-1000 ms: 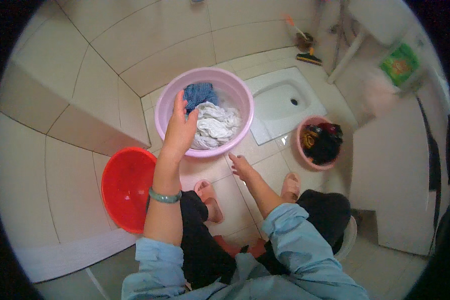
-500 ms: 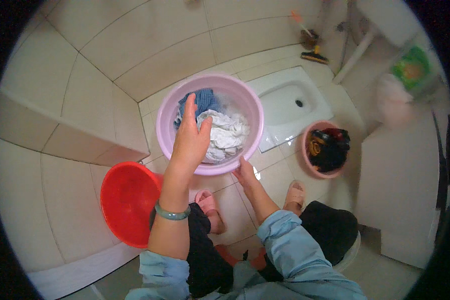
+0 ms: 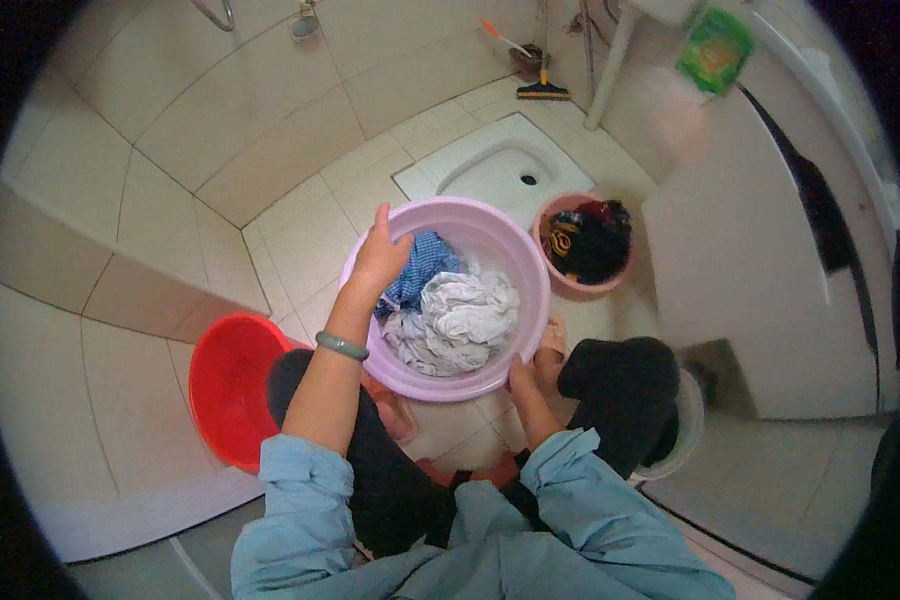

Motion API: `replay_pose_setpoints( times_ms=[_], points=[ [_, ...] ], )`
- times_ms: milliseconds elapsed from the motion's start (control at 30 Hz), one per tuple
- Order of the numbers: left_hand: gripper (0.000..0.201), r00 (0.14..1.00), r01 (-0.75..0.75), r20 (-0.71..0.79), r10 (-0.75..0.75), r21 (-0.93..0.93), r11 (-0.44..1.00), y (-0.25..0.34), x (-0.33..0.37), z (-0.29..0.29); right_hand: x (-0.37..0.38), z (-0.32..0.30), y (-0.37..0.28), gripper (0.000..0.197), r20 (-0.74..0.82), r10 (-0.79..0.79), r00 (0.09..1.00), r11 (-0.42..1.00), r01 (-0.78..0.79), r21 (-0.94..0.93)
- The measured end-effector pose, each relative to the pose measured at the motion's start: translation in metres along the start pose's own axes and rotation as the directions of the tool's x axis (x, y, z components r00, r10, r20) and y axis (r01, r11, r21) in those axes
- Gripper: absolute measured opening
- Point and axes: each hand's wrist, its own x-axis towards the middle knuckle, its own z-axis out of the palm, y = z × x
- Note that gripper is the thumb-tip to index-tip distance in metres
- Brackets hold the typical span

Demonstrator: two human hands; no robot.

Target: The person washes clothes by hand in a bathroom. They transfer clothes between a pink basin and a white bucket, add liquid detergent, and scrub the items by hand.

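Note:
A pink-purple washbasin stands on the tiled floor between my feet. White cloth and a blue checked cloth lie bunched in it, with some suds near the far wall. My left hand, a green bangle on its wrist, is at the basin's left rim, thumb on the inner side and fingers along the edge. At the near right rim, my right hand grips the edge from outside. Most of its fingers are hidden beneath the rim.
A red bucket stands by my left knee. Beyond the basin is a white squat toilet. A smaller pink basin of dark clothes sits to the right, near a white cabinet. A floor brush leans at the far wall.
The washbasin has come nearer to me, away from the squat toilet, with both hands at its rim. My left hand has come down to the left rim. The view has also shifted.

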Motion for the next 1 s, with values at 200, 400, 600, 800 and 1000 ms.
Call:
replay_pose_setpoints(
  times_ms=[200, 400, 600, 800, 1000],
  points=[
    [0.068, 0.964, 0.193, 0.158, -0.214, 0.138, 0.972, -0.091, 0.031, 0.052, -0.055, 0.025, -0.027, 0.061, -0.163, -0.214, 0.963, 0.931, 0.151, -0.332],
    [0.065, 0.9, 0.328, 0.176, -0.399, 0.328, 0.886, -0.088, 0.025, 0.094, -0.07, 0.042, -0.103, 0.07, 0.081, -0.737, 0.671, 0.507, 0.628, -0.591],
    [0.07, 0.973, 0.032, 0.184, -0.141, 0.494, 0.869, -0.123, 0.058, 0.14, -0.004, 0.102, -0.131, 0.077, 0.292, -0.549, 0.783, 0.314, 0.517, -0.796],
    [0.069, 0.911, -0.099, 0.388, -0.14, 0.535, 0.839, -0.193, 0.066, 0.205, 0.082, 0.142, -0.089, 0.071, 0.498, -0.482, 0.72, -0.007, 0.566, -0.824],
    [0.034, 0.886, -0.155, 0.447, -0.122, 0.534, 0.831, -0.248, 0.094, 0.256, 0.153, 0.178, -0.103, 0.051, 0.46, -0.051, 0.887, 0.051, 0.462, -0.885]
  ],
)
